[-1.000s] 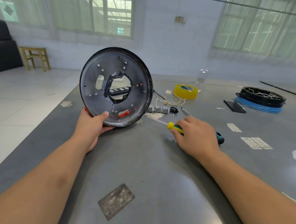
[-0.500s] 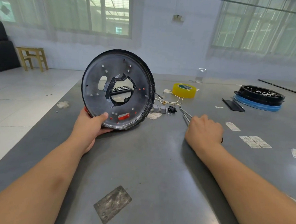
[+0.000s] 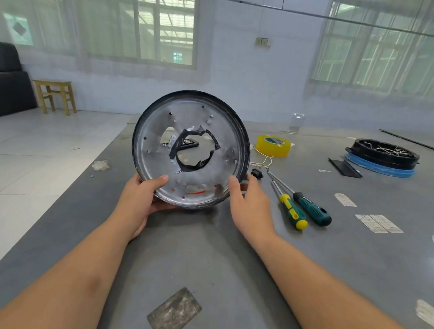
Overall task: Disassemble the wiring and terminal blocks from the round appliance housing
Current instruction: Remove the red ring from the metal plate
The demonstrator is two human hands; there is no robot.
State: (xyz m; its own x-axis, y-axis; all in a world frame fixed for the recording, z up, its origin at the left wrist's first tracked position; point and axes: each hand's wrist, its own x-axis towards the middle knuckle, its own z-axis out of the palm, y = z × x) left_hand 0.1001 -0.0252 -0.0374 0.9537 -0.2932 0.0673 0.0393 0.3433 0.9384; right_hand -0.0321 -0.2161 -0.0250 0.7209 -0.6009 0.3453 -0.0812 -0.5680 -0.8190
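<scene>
A person's left hand [image 3: 142,200] grips the lower rim of one round appliance housing [image 3: 190,148], thumb on its face, while the right hand [image 3: 250,203] clasps the rim's right edge, holding it tilted above the grey table [image 3: 230,267]. Just right of the right fingers lie two screwdrivers, one yellow-and-green [image 3: 293,211] and one dark green [image 3: 312,208]; beyond the fingertips sit a small black part [image 3: 257,173], loose wiring [image 3: 263,162] and one yellow tape roll [image 3: 273,145]. Farther right stands a second black housing [image 3: 383,154] on a blue ring; no writing is legible.
</scene>
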